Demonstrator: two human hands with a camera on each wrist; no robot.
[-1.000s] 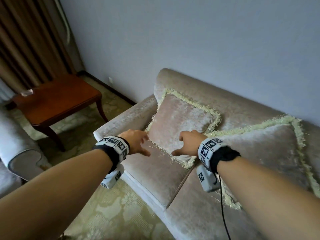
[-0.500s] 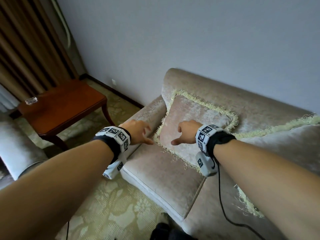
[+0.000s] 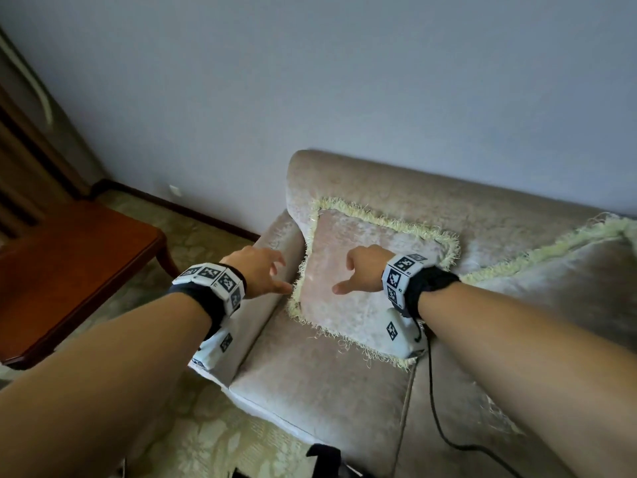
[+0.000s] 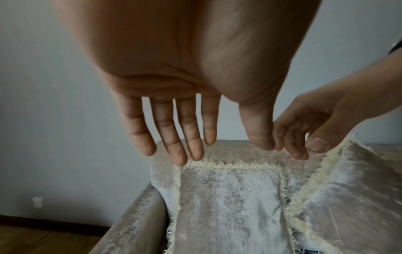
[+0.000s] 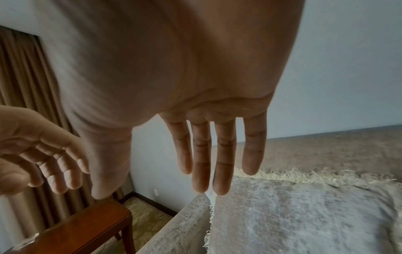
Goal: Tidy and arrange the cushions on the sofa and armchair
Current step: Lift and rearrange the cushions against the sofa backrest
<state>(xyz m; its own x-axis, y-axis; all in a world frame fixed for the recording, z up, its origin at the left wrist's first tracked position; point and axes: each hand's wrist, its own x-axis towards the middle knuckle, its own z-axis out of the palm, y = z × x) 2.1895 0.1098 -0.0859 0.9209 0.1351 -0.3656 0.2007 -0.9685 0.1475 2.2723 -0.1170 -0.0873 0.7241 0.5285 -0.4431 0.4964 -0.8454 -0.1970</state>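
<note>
Velvet fringed cushion point(image 3: 372, 270) leans in sofa point(image 3: 482, 208) corner; left hand point(image 3: 256, 272) and right hand point(image 3: 363, 270) hover, fingers point(image 4: 174, 137) released, poised to grasp its sides.

The left hand point(image 3: 256, 272) and the right hand point(image 3: 365, 270) hang with straight fingers above the fringed cushion point(image 3: 362, 288), with free air under the palms. In front of the fingertips the sofa backrest point(image 3: 431, 198) and the wall point(image 3: 344, 81) close the way. To the left of the left hand is the sofa armrest point(image 3: 272, 243), and beyond it the wooden side table point(image 3: 69, 270). To the right of the right hand a second cushion point(image 3: 568, 277) blocks.
</note>
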